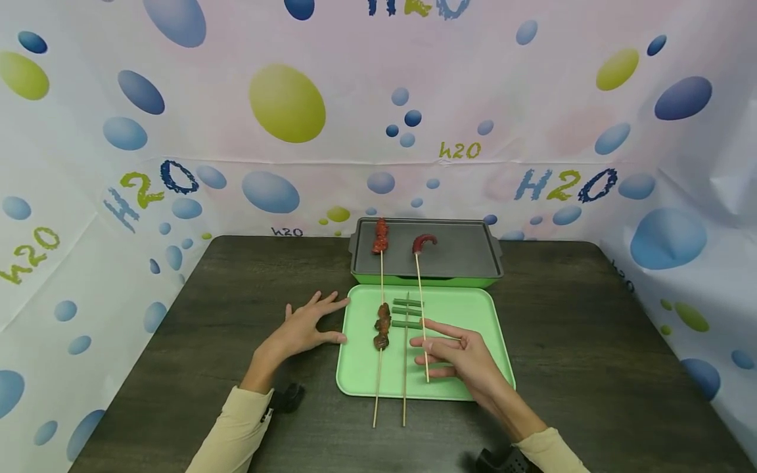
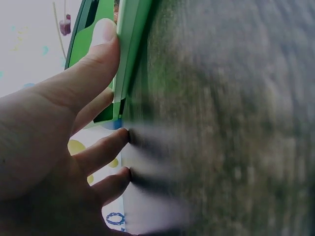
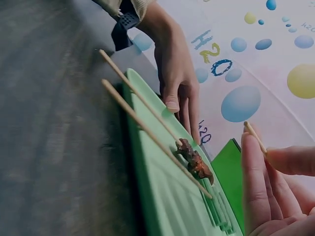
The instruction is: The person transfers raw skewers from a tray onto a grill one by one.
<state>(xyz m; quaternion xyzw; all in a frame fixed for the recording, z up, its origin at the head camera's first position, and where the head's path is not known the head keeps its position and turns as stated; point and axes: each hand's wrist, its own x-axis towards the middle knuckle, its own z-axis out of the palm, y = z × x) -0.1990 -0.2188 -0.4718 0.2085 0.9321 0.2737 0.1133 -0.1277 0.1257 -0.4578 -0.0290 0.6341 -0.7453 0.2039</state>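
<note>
The left hand [image 1: 304,328] lies flat on the dark table [image 1: 591,341] with its fingers spread and straight, holding nothing; its thumb tip touches the left rim of the light green tray [image 1: 485,315], a contact the left wrist view shows close up. The right hand [image 1: 458,355] hovers over the tray's near right part and pinches the lower end of a wooden skewer [image 1: 421,309] between thumb and fingertips, the other fingers loosely extended (the right wrist view shows the stick's tip poking out just above the fingers). That skewer runs from the hand up across the tray to the dark griddle pan [image 1: 467,256] behind it, where its curled red sausage piece [image 1: 423,243] rests on the cooking surface. A second skewer carrying red meat chunks [image 1: 380,236] on the griddle and dark brown chunks [image 1: 382,326] over the tray lies to the left, its bare end sticking past the tray's near edge. Between the two, a skewer threaded through green vegetable pieces [image 1: 408,313] lies on the tray.
</note>
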